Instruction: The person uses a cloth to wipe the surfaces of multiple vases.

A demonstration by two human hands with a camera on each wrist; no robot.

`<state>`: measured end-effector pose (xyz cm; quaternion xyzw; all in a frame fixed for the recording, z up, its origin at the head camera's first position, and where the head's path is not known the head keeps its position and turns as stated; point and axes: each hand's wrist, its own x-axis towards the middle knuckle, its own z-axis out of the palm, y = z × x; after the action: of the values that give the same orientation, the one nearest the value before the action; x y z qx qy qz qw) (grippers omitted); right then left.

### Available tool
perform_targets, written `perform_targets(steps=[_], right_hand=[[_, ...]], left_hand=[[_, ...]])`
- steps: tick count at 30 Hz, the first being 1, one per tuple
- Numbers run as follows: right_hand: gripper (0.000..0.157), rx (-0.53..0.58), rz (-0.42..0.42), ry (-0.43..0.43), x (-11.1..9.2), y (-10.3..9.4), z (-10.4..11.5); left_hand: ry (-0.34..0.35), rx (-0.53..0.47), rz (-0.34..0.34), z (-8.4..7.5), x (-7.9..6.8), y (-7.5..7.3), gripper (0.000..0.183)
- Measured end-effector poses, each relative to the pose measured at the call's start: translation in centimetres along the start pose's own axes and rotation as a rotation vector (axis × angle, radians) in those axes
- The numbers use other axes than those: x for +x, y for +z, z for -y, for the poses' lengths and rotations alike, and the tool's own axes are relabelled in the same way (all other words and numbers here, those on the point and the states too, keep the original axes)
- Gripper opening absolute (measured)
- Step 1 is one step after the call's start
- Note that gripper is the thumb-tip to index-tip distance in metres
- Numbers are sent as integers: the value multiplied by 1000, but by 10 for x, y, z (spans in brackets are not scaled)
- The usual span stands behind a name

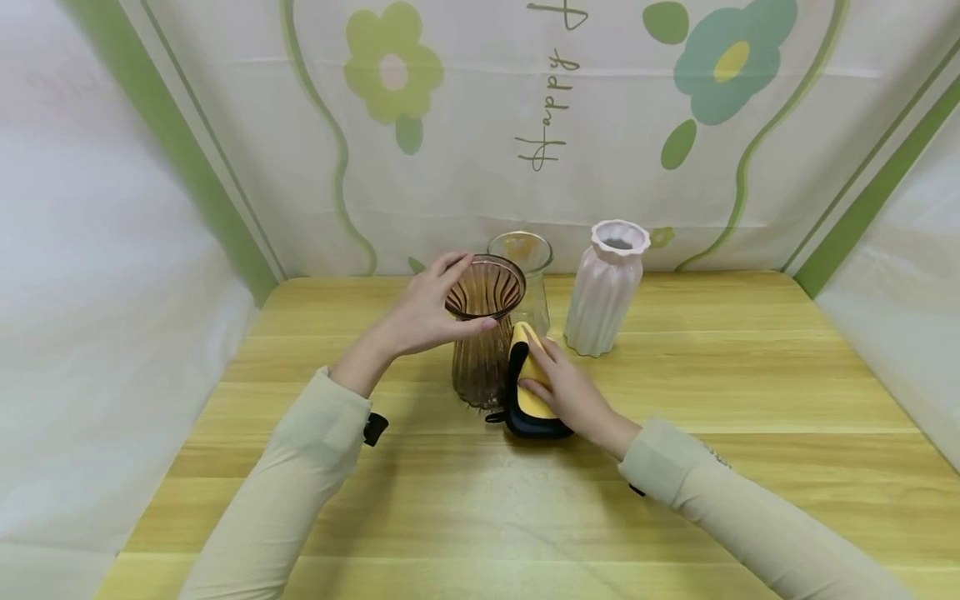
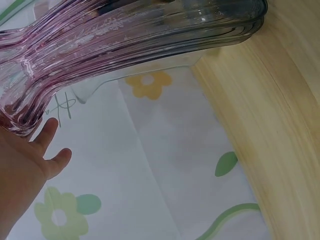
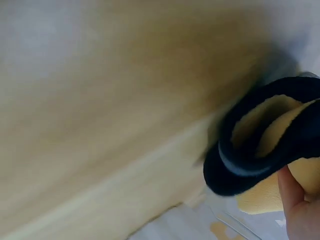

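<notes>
A ribbed brown glass vase (image 1: pixel 483 358) stands upright on the wooden table. My left hand (image 1: pixel 431 312) holds its flared rim, the thumb across the near side and the fingers at the far side. In the left wrist view the glass vase (image 2: pixel 150 35) looks purple toward its mouth, and part of the left hand (image 2: pixel 25 170) shows beside the rim. With my right hand (image 1: pixel 566 387) I grip a folded yellow cloth with black edging (image 1: pixel 536 404), against the vase's right side. The right wrist view shows the cloth (image 3: pixel 245 175) bunched up, with fingers (image 3: pixel 292 190) on its yellow face.
Right behind the brown vase is a clear glass vase (image 1: pixel 536 292), partly hidden by it. A pale pink fluted vase (image 1: pixel 603 300) stands farther right, near the table's back edge. A white curtain with printed flowers (image 1: pixel 465 183) hangs behind the table (image 1: pixel 750 375).
</notes>
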<state>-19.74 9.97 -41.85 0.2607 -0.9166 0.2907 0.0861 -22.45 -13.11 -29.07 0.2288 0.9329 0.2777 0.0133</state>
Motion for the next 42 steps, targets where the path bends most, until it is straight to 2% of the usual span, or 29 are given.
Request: perform_targets(steps=[3,14,23,26,34,42], right_hand=[[71,11,14,1,-2,2,-3],[73,60,-62,-45,6,-8,5],[72,92,-208,-133,23,-24,17],[70,106,-229,-138,26,-28,19],[68,84,-137,-47,27,-29,21],[71,39,-40,3,18,-19,13]], left_hand=[[-10,-2,-13,0,0,1,100],[-2,-13,-39,2,0,2,96],[-6,15,-9,1,1,-4,97],[-1,30,3,1,1,-5,97],[17,20,22,2,1,-4,96],[31,7,18,2,0,-3,96]])
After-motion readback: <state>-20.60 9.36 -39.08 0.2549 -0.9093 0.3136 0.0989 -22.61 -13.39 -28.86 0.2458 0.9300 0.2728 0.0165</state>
